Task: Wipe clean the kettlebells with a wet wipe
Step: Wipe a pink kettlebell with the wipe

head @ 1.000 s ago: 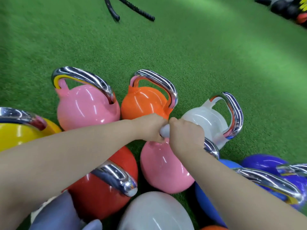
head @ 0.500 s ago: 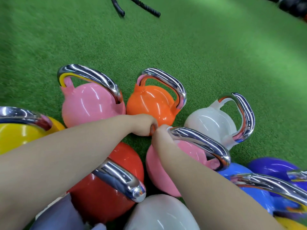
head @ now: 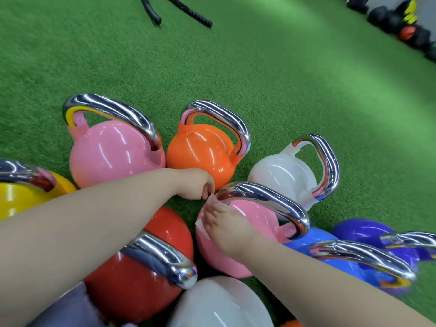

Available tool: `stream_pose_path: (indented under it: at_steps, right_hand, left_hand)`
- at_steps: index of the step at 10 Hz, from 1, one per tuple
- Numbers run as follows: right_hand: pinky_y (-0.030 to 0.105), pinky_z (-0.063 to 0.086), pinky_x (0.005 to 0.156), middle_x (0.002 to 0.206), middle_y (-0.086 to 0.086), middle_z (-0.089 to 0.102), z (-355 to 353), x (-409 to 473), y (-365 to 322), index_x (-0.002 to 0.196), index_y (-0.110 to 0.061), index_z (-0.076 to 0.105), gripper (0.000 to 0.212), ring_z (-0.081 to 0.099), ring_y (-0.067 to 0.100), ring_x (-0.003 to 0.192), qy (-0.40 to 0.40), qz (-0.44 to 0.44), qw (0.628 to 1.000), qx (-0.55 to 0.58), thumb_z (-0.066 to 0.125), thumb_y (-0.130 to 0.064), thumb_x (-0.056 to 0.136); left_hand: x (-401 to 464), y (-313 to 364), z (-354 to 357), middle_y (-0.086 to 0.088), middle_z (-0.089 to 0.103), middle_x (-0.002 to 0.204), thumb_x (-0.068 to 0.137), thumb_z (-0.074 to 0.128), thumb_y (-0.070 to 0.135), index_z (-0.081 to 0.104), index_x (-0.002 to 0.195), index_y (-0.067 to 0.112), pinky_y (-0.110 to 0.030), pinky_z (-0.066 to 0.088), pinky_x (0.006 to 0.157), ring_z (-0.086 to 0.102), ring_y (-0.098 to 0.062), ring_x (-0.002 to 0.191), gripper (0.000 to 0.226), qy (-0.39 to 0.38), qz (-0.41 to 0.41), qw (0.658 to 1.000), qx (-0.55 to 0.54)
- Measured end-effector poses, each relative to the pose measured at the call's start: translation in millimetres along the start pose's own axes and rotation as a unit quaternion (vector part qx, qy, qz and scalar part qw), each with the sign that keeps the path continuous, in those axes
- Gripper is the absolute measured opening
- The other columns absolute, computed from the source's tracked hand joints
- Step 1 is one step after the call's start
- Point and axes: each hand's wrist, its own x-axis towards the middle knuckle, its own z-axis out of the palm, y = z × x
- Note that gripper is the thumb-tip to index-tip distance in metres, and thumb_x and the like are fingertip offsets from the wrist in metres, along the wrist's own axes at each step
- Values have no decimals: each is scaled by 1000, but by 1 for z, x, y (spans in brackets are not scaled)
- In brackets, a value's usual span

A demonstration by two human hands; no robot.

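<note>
Fingers of the right hand (head: 225, 230) lie spread and fairly flat on the near pink kettlebell (head: 238, 234), pressing a thin white wet wipe (head: 213, 201) against its left shoulder, just under the left end of its chrome handle (head: 266, 201). Fingers of the left hand (head: 197, 185) are curled and seem to pinch the wipe's upper edge beside that handle end, though the grip is partly hidden.

Kettlebells crowd this one closely: an orange one (head: 203, 152) at the far side, a white one (head: 285, 175) far right, a blue one (head: 335, 258) right, a red one (head: 132, 279) left, a pale grey one (head: 219, 305) at the near edge. A second pink one (head: 113, 156) and a yellow one (head: 26, 197) stand further left, a purple one (head: 368, 232) further right.

Green turf (head: 283, 79) stretches open beyond the cluster, with two black rope ends (head: 179, 10) at the far edge.
</note>
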Motion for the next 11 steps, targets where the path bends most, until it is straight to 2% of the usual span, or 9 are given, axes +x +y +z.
stream_pose_path:
  at_steps: [1, 2, 3, 4, 5, 6, 8, 10, 11]
  right_hand:
    - [25, 46, 95, 104, -5, 72, 24, -32, 8, 98, -20, 76, 42, 65, 12, 104, 37, -71, 956, 282, 49, -38, 70]
    - [32, 48, 92, 113, -1, 69, 40, -51, -1, 106, -17, 73, 79, 63, 15, 110, 21, -7, 976, 219, 79, -58, 38]
    - [34, 50, 88, 115, 2, 67, 43, -58, 0, 111, -12, 70, 97, 63, 17, 110, 77, 45, 980, 177, 80, -64, 29]
    - [34, 51, 88, 117, 6, 66, 35, -49, 7, 115, -7, 65, 88, 63, 21, 109, 112, 128, 972, 164, 69, -59, 44]
    - [31, 40, 87, 102, 4, 59, 12, -30, 14, 103, -13, 58, 56, 53, 26, 100, 52, 175, 938, 295, 31, -46, 66]
    - [26, 36, 62, 68, -3, 53, 4, -7, 26, 69, -20, 51, 19, 54, 21, 76, -21, 201, 893, 402, 42, -34, 80]
    - [12, 27, 39, 64, -3, 27, -14, 21, 45, 67, -18, 33, 29, 27, 10, 53, -162, 91, 855, 484, 46, -15, 93]
    - [27, 40, 67, 62, 0, 53, 5, 6, 27, 69, -24, 52, 27, 59, 20, 76, -94, 230, 871, 424, 48, -41, 89]
    - [30, 41, 80, 95, 0, 68, 15, -5, 21, 80, -28, 64, 31, 60, 20, 98, 16, 260, 893, 366, 47, -53, 87]
  left_hand:
    - [-5, 4, -1, -10, 59, 123, 92, 49, 8, 56, 124, 7, -23, 43, 76, 50, -14, 92, 32, 5, 19, 1000, -4]
    - [-6, 6, 1, -11, 57, 126, 93, 47, 4, 54, 126, 5, -13, 35, 59, 46, -12, 92, 34, -5, 26, 1000, -3]
    - [-6, 7, 2, -11, 56, 127, 94, 45, 4, 53, 127, 6, -7, 30, 57, 45, -12, 92, 34, -1, 26, 1000, 3]
    - [-2, 5, 4, -9, 57, 125, 93, 45, 3, 54, 127, 7, -8, 31, 57, 45, -12, 91, 35, -5, 28, 1000, 9]
    - [7, -2, 7, -8, 61, 118, 89, 41, -7, 52, 127, 9, -11, 36, 56, 50, -15, 87, 43, -24, 32, 999, -7]
    - [11, -7, 7, -4, 63, 108, 86, 39, -11, 52, 125, 11, -16, 40, 61, 53, -15, 83, 47, -29, 41, 999, -20]
    - [16, -9, 9, 6, 59, 94, 85, 40, -10, 53, 123, 12, -30, 47, 83, 55, -15, 89, 46, -26, 57, 998, -15]
    - [15, -10, 9, -1, 63, 108, 86, 36, -11, 51, 126, 12, -13, 42, 62, 53, -11, 81, 49, -32, 54, 998, -24]
    - [16, -10, 9, -6, 63, 113, 85, 33, -12, 50, 126, 10, -5, 36, 47, 50, -9, 74, 50, -37, 49, 997, -36]
